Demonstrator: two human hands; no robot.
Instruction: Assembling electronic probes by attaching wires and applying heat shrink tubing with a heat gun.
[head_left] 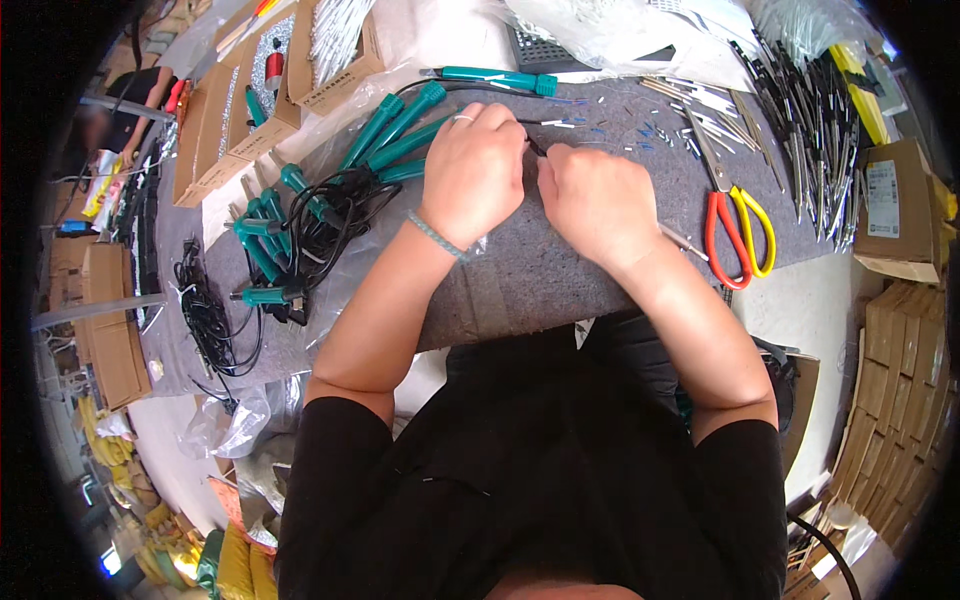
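My left hand and my right hand are close together over the grey cloth, both with curled fingers. A short bit of black cord shows between them, pinched from both sides. Its ends are hidden by my fingers. Beside my left hand lie several green tool handles, with tangled black cords. Past both hands rests one more green handle. Near my right wrist are scissor-like cutters with one red and one yellow grip, their blades pointing away from me.
Open cardboard boxes of small metal parts and white rods stand at the far left. Thin rods and blue bits are scattered ahead on the grey cloth. A pile of dark metal rods lies at the right. Another person is at the far left.
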